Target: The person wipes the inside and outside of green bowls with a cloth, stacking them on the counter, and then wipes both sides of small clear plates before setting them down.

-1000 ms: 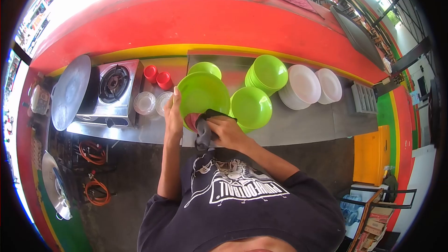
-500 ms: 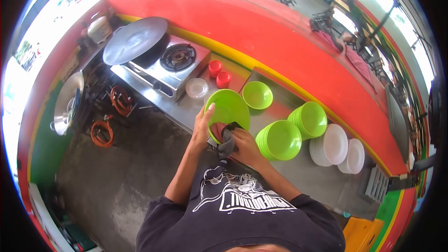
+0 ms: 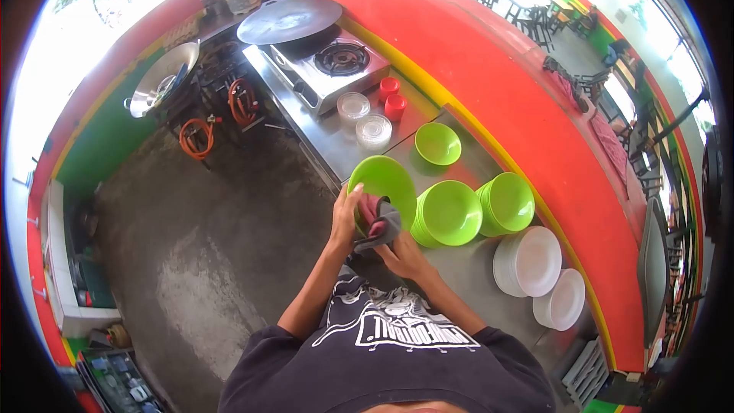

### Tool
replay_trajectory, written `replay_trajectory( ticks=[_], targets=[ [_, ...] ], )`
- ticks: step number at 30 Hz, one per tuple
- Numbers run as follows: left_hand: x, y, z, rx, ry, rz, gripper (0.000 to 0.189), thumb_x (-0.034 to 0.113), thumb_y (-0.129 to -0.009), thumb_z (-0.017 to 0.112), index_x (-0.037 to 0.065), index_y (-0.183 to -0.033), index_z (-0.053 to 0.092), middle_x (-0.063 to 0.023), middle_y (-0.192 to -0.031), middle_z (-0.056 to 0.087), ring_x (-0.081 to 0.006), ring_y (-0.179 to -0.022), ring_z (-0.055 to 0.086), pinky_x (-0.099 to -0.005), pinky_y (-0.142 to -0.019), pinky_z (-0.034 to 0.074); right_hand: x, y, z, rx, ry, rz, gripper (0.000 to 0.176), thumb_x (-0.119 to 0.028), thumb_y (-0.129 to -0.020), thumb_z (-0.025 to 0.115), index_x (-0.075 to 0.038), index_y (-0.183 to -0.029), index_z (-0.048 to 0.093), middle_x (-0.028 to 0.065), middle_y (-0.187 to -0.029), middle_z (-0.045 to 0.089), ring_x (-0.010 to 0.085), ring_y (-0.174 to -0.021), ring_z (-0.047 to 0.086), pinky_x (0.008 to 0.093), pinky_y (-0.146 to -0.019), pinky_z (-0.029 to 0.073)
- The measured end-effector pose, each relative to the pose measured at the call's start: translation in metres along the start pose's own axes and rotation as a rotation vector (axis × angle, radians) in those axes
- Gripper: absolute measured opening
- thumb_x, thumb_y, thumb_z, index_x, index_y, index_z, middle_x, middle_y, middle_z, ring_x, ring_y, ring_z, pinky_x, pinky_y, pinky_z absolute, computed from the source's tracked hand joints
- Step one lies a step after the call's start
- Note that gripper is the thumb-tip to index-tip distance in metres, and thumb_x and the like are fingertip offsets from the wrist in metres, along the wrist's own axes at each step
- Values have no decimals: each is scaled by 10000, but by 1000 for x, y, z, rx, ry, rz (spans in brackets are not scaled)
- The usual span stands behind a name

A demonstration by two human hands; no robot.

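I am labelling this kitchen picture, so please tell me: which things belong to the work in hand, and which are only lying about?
In use: green plate in left hand; cloth in right hand, against the plate.
Lying about: stacked green plates, white plates, red cups, gas stove, wok.

Left of centre we find the floor (image 3: 191, 245) wide open. On the bench (image 3: 340, 151) a bare strip runs below the glass bowls (image 3: 373, 131). At centre the green plate (image 3: 386, 177) blocks passage; right of it, green bowl stacks (image 3: 451, 214) and white plates (image 3: 527, 260) crowd the bench.
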State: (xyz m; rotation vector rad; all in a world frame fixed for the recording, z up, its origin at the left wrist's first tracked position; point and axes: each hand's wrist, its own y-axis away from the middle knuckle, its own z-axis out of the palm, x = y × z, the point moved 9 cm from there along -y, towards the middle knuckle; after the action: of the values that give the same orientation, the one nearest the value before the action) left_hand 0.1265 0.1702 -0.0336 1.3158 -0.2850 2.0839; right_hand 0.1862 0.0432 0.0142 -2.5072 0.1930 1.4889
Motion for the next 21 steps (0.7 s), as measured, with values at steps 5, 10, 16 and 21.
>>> replay_trajectory(
  ticks=[5, 10, 16, 21],
  targets=[
    [-7, 83, 12, 32, -156, -14, 435, 310, -1015, 525, 2, -1317, 582, -72, -1189, 640, -152, -1141, 566, -304, -1012, 422, -19, 46, -2, 187, -29, -200, 450, -58, -851, 648, -9, -1288, 553, 217, -1266, 602, 442, -1201, 547, 478, -1041, 432],
    [-35, 142, 11, 27, -129, -9, 424, 277, -1011, 514, -25, -1299, 590, -107, -1227, 657, -175, -1134, 596, -296, -1010, 432, -1, 91, 6, 171, 258, -238, 441, 8, -799, 617, 16, -1240, 598, 201, -1327, 573, 410, -1203, 560, 462, -1034, 455],
    [-45, 170, 2, 106, -108, -1, 412, 264, -1014, 504, -40, -1276, 593, -112, -1138, 673, -181, -1062, 631, -289, -950, 470, -3, 147, 15, -125, 212, -99, 408, -135, -874, 643, -8, -1259, 597, 172, -1310, 579, 372, -1160, 592, 442, -983, 487],
    [-37, 186, 15, 164, -84, 1, 378, 283, -1015, 515, -13, -1217, 636, -81, -1091, 671, -139, -999, 609, -274, -901, 469, -11, 164, 45, -308, -125, -19, 444, -293, -975, 602, -15, -1316, 543, 204, -1306, 566, 409, -1157, 570, 481, -1008, 452]
  ],
)
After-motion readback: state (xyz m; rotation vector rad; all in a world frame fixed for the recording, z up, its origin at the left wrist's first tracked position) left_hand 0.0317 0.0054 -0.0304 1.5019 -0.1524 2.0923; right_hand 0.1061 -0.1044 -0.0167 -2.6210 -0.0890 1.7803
